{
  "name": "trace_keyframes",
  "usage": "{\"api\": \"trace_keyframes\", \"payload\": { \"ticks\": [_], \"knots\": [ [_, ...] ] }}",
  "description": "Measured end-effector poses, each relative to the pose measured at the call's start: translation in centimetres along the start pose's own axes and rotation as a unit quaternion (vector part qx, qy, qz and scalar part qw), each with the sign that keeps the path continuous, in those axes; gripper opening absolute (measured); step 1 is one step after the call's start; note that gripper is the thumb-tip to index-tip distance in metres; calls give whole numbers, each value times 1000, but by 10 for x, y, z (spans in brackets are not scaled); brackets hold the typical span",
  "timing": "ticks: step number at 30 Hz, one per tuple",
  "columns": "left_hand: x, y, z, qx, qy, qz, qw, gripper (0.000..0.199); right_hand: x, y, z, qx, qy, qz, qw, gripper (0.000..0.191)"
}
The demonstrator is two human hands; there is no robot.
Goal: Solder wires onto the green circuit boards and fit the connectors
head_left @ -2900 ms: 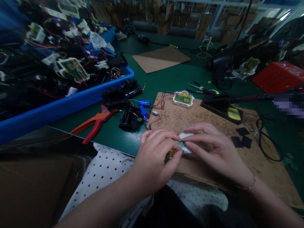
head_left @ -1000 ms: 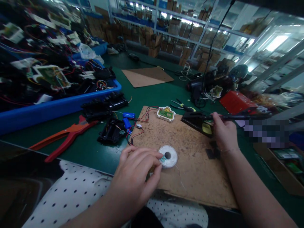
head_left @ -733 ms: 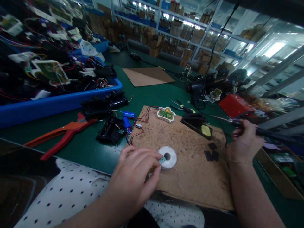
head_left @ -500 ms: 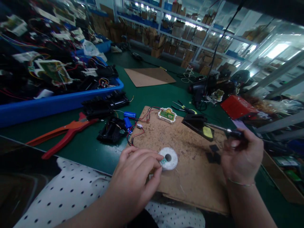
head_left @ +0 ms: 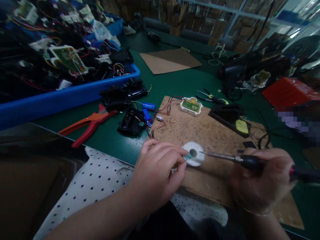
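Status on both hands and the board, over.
Left hand pinching green board. Right hand gripping soldering iron, tip short of board. White spool behind both in view.

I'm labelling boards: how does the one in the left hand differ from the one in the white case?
The held board looks far smaller than the cased board. The left hand pinches the held board by the white spool, while the cased board lies untouched. Both show green.

At the left fingers (head_left: 173,149), the circuit board (head_left: 188,156) was green and the spool (head_left: 199,159) white; left of them, pliers (head_left: 96,117) were orange and red; below them, cloth (head_left: 100,173) was white with black dots. In the right fingers (head_left: 275,154), the handle (head_left: 251,163) was black.
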State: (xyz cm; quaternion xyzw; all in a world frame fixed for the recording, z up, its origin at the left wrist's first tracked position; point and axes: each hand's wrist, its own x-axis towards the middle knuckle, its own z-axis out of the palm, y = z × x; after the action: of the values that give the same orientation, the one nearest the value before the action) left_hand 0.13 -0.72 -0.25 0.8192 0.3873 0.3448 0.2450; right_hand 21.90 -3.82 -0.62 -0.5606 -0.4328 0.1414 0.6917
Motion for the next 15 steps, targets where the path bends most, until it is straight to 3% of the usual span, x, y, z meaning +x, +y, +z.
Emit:
{"api": "trace_keyframes", "payload": {
  "ticks": [7, 15],
  "knots": [
    [1, 1, 0, 4, -1, -9, 1000, 11, -5, 1, 7, -3, 81, -39, 996, 18],
    [0, 1, 0, 13, -3, -9, 1000, 11, -10, 0, 2, -79, 37, -4, 996, 23]
  ]
}}
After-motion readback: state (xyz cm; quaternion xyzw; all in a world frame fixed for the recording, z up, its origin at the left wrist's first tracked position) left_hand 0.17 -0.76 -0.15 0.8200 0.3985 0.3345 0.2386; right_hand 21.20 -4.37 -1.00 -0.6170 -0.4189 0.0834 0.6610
